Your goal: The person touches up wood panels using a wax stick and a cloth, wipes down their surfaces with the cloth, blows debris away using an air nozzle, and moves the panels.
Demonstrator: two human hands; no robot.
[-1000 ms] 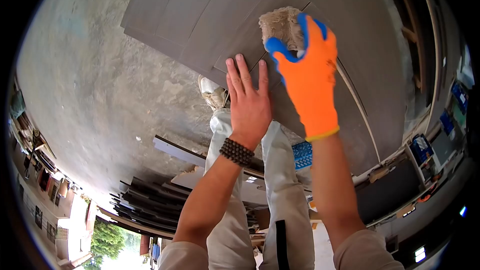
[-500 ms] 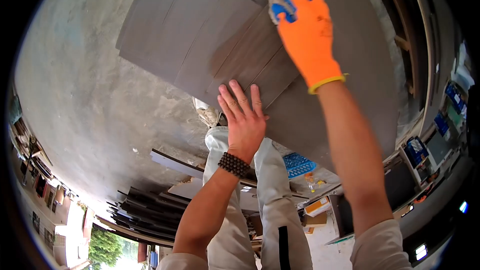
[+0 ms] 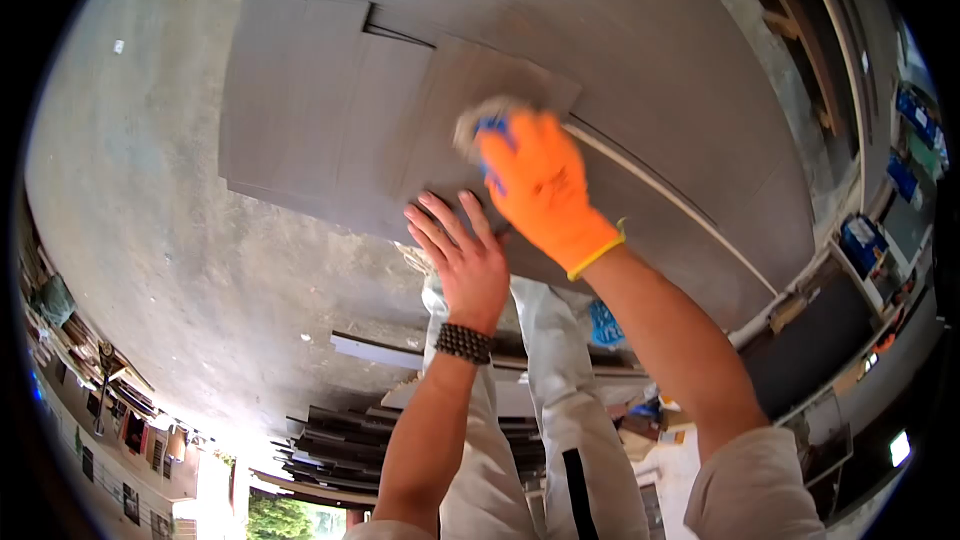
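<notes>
My right hand (image 3: 545, 185) wears an orange work glove with blue fingertips and a yellow cuff. Its fingers are closed on a beige wad (image 3: 468, 130), which looks like a rag or sponge, blurred by motion. The wad is against or just over the grey-brown boards (image 3: 290, 90), laid in overlapping strips. Lower left of it, my bare left hand (image 3: 470, 275) lies with fingers spread on the near edge of the boards, holding nothing. A dark bead bracelet (image 3: 463, 343) circles that wrist.
Concrete floor (image 3: 180, 200) stretches to the left. Near my legs lies a stack of dark strips (image 3: 350, 455), with a blue plastic item (image 3: 604, 324) to the right. A long pale edge (image 3: 690, 215) runs along the boards' right part. Shelving with blue packages (image 3: 862, 240) stands far right.
My right hand has swept down and left with the wad, closer to my left hand. The left hand stays spread on the boards. The view has shifted somewhat.
</notes>
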